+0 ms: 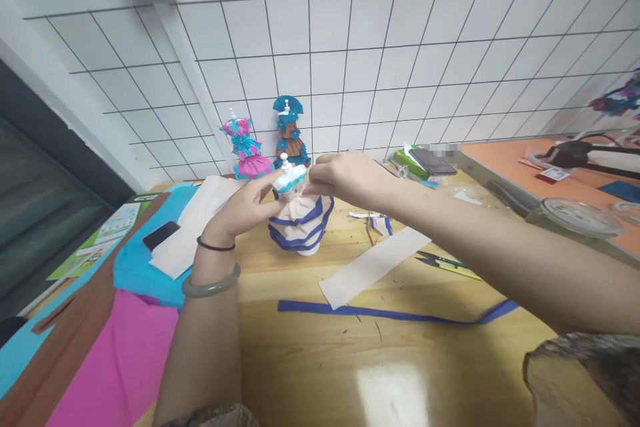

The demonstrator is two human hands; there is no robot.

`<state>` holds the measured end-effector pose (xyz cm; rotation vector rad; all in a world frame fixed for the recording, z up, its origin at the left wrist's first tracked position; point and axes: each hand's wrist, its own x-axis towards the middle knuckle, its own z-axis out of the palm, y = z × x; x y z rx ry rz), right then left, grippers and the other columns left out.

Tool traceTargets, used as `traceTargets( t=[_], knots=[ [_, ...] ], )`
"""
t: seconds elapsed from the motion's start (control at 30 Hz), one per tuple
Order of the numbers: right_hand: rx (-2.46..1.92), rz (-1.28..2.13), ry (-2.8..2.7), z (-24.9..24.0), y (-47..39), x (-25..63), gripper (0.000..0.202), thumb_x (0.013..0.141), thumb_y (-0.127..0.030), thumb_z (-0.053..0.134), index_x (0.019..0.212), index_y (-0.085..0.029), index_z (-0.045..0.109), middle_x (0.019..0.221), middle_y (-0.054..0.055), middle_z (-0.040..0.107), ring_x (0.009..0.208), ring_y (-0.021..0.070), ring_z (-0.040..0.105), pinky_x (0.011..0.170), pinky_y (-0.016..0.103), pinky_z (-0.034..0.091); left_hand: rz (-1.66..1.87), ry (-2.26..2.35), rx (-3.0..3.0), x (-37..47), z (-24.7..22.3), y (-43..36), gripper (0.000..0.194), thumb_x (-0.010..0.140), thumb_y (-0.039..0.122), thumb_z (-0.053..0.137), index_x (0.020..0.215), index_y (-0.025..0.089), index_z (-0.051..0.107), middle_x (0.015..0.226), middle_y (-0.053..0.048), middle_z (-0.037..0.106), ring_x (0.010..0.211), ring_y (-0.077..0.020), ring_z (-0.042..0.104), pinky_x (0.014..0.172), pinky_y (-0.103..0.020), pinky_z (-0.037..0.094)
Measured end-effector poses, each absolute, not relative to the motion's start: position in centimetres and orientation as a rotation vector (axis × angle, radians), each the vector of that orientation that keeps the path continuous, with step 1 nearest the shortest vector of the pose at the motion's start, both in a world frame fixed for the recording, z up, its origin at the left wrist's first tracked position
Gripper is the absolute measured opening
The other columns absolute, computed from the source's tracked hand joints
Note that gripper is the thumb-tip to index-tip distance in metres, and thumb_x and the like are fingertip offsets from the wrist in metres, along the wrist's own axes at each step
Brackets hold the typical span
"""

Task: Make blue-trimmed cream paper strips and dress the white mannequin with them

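Upright on the wooden table stands a small white figure in a paper dress (301, 223), its tiered cream skirt edged in dark blue. Its upper part is white with a light-blue rim and a small white knob on top. My left hand (247, 207) is closed around the figure's upper left side, with the thumb by the rim and the other fingers partly hidden behind it. Against the upper right side, my right hand (345, 177) is pinched, its fingertips touching the figure. Whatever is between those fingertips is hidden.
Two finished-looking paper-dress figures, one pink and blue (243, 147), one teal and brown (291, 137), stand by the tiled wall. A cream paper strip (373, 267), blue strip (380, 313) and thread snips (443, 261) lie right. Coloured paper sheets (120, 360) and a phone (161, 235) lie left.
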<state>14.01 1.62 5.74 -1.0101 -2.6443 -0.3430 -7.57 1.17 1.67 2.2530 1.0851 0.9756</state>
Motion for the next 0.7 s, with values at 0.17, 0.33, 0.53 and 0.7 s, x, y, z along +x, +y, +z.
traceTargets(
  t=[0.17, 0.33, 0.53, 0.7],
  knots=[
    [-0.976, -0.421, -2.682, 5.7, 1.1, 13.8, 0.037, 0.090, -0.046, 0.042, 0.078, -0.018, 0.062, 0.076, 0.003, 0.058, 0.058, 0.0108, 0.045, 0.051, 0.026, 0.018, 1.031, 1.107, 2.302, -7.6, 1.7, 1.5, 0.024, 0.081, 0.028, 0.049, 0.095, 0.023, 0.068, 0.099, -0.001, 0.069, 0.108, -0.0233, 0.056, 0.099, -0.039, 0.042],
    [-0.991, -0.425, -2.714, 6.2, 1.0, 13.9, 0.048, 0.089, -0.053, 0.036, 0.075, -0.017, 0.064, 0.074, 0.005, 0.058, 0.060, 0.0121, 0.047, 0.052, 0.027, 0.018, 1.176, 1.066, 2.277, -6.4, 1.5, 1.7, 0.030, 0.083, 0.028, 0.046, 0.105, 0.024, 0.066, 0.112, -0.002, 0.065, 0.109, -0.0216, 0.056, 0.096, -0.036, 0.043],
    [-0.850, -0.379, -2.759, 6.1, 1.2, 14.6, 0.046, 0.090, -0.053, 0.036, 0.076, -0.018, 0.063, 0.076, 0.004, 0.059, 0.061, 0.0113, 0.048, 0.053, 0.026, 0.021, 1.140, 0.907, 2.211, -5.4, 1.6, 1.4, 0.036, 0.077, 0.037, 0.058, 0.108, 0.021, 0.063, 0.117, -0.005, 0.061, 0.109, -0.0235, 0.055, 0.091, -0.034, 0.046],
    [-0.723, -0.363, -2.784, 5.9, 1.1, 14.8, 0.050, 0.090, -0.055, 0.033, 0.073, -0.019, 0.062, 0.076, 0.003, 0.059, 0.066, 0.0119, 0.050, 0.055, 0.027, 0.023, 1.108, 0.848, 2.171, -5.0, 1.6, 1.3, 0.038, 0.072, 0.047, 0.061, 0.099, 0.021, 0.066, 0.114, -0.004, 0.063, 0.107, -0.0243, 0.056, 0.090, -0.035, 0.047]
  ],
)
